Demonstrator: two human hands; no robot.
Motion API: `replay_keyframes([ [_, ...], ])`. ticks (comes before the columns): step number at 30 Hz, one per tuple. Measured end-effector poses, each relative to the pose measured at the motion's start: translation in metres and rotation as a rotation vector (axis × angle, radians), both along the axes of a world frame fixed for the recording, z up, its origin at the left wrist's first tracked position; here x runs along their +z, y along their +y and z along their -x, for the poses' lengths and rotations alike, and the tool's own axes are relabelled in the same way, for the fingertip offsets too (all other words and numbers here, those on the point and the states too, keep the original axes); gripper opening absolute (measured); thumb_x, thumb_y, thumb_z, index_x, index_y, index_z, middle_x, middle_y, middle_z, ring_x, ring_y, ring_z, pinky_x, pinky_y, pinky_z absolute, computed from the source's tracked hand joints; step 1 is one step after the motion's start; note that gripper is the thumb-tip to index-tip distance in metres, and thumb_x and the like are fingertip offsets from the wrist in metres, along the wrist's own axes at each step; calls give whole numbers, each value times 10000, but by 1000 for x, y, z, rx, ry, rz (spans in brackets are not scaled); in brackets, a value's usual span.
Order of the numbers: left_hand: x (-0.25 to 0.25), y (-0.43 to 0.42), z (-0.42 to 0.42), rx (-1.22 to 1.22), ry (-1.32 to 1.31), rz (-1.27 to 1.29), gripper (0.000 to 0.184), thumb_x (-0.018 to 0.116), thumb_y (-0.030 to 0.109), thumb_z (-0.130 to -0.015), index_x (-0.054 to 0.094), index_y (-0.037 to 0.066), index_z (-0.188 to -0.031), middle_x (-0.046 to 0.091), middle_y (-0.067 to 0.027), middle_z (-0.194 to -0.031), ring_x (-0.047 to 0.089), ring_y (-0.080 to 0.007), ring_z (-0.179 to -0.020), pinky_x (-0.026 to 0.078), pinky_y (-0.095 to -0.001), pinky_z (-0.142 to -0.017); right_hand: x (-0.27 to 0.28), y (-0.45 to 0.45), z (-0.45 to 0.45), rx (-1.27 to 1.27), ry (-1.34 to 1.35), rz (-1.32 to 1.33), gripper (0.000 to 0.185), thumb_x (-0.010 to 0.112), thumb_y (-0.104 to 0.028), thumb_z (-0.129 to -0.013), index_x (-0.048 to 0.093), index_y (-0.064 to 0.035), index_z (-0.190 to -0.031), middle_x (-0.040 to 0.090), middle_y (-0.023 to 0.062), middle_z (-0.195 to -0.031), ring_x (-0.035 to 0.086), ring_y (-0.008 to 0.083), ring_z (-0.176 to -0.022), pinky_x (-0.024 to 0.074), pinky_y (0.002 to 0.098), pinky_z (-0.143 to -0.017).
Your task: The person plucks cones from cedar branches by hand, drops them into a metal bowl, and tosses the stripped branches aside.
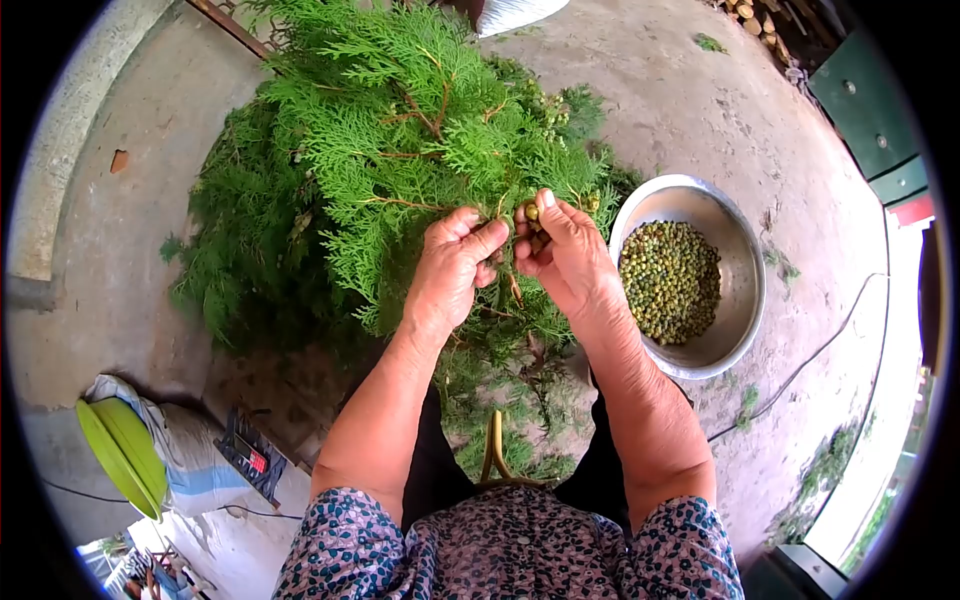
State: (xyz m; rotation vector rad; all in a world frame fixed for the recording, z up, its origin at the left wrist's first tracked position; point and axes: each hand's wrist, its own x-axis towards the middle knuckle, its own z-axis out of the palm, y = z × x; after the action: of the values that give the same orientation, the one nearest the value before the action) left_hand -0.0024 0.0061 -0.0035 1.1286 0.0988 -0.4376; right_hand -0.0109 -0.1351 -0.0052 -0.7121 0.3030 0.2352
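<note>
A large leafy evergreen branch (400, 150), with flat, scaly green sprays like arborvitae, spreads in front of me. My left hand (450, 265) is closed at its near side, thumb and forefinger pinching a sprig of it. Close beside it, my right hand (572, 255) is closed with the fingers curled around several small yellow-green seed cones (533, 213), one showing by the thumb tip. The fingertips of the two hands are nearly touching. Right of my right hand stands a round metal basin (743, 290), partly filled with loose green and brownish cones (670, 280).
More cut greenery (250, 220) is heaped at the left. A lime-green basin (120, 455) leans against a sack (205, 450) at lower left. Scattered sprigs and a thin cable (800, 375) lie on the concrete floor. A green metal cabinet (870, 110) and stacked firewood (760, 20) stand at upper right.
</note>
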Motion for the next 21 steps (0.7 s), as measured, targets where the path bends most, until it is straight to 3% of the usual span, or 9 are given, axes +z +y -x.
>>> replay_keyframes([
  [5,0,-5,1,87,-22,22,106,616,104,-813,538,89,-743,523,17,-698,449,-52,-587,328,-161,-418,15,-24,-2,-89,-181,-60,178,564,-218,-854,536,-51,-800,602,116,-809,577,185,-659,470,283,-535],
  [9,-2,-4,0,90,-22,10,58,629,111,-807,578,84,-799,529,23,-694,447,-51,-581,320,-160,-406,15,-59,0,-254,-153,-159,219,624,-251,-817,524,-63,-761,558,78,-743,519,156,-609,406,258,-483],
  [13,1,-3,0,106,-21,4,52,640,111,-798,594,88,-796,528,32,-686,435,-41,-566,313,-156,-401,6,-79,-3,-395,-58,-11,139,586,-166,-850,564,-35,-809,510,36,-683,467,108,-548,355,220,-450],
  [15,3,-4,1,112,-19,-3,54,644,114,-796,597,90,-789,524,37,-682,427,-37,-557,311,-154,-401,4,-84,-3,-204,-97,556,198,592,-166,-848,579,19,-917,477,14,-642,390,81,-492,290,207,-403],
  [17,7,-4,1,95,-19,-57,60,646,125,-795,592,120,-769,511,70,-681,399,-20,-539,301,-156,-423,1,-83,-7,-166,-176,666,221,589,-132,-838,582,21,-996,452,-8,-594,373,55,-464,258,207,-376],
  [19,8,-3,1,117,-13,-57,69,643,115,-792,584,82,-778,517,35,-671,429,-39,-547,309,-157,-393,1,-82,-6,42,-234,1123,210,588,-111,-820,596,-8,-1002,454,-12,-587,386,49,-476,266,203,-388],
  [21,10,-3,0,102,-23,-83,76,646,118,-789,581,83,-770,520,32,-672,432,-37,-546,310,-153,-391,-5,-80,-10,58,-194,1172,220,584,-113,-810,604,-35,-1015,461,-16,-584,391,52,-470,282,204,-397],
])
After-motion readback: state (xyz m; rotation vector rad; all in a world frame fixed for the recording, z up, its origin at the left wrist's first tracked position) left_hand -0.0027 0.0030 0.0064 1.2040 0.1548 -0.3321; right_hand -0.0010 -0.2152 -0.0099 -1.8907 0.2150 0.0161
